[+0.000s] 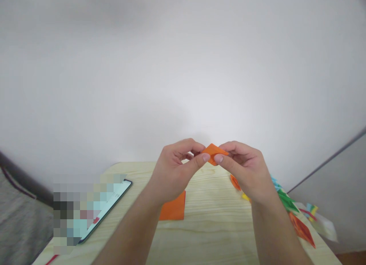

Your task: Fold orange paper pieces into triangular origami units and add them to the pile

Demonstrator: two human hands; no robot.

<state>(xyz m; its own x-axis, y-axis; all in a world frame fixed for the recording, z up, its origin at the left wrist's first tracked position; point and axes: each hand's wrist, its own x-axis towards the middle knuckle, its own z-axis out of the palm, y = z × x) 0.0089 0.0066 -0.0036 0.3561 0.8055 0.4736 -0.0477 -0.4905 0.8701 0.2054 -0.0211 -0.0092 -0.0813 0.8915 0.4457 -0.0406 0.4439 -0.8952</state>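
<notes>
I took my clock from the folded orange paper (212,149) in the hands, and right at the near-left corner of the table (214,234), down at eight o'clock, was a red cord (52,259)! Next in from it, also at eight, lay the phone (110,204), set at a slant, screen lit, part of it masked by blocks. Over at four o'clock I picked out an orange-red piece (303,230), pointed at its near end, with a clear plastic bag (326,227) just beside it along the right edge. Then seven o'clock: a flat orange sheet (174,207), partly hidden behind my left forearm. A green piece (287,201) showed at four, close against my right forearm in view; inside that arm, between four and five, a yellow scrap (245,197) and a small orange piece (235,182).

And then the hands, up at the table's far end! My left hand (174,167) was at nine o'clock, thumb and fingers pinched narrow on the paper; my right hand (247,167), at three, pinched the other side, thumb in front. The thumbs nearly met, and one corner of the paper pointed to twelve. Farthest off, also at twelve, stood a pale wall (185,66).
</notes>
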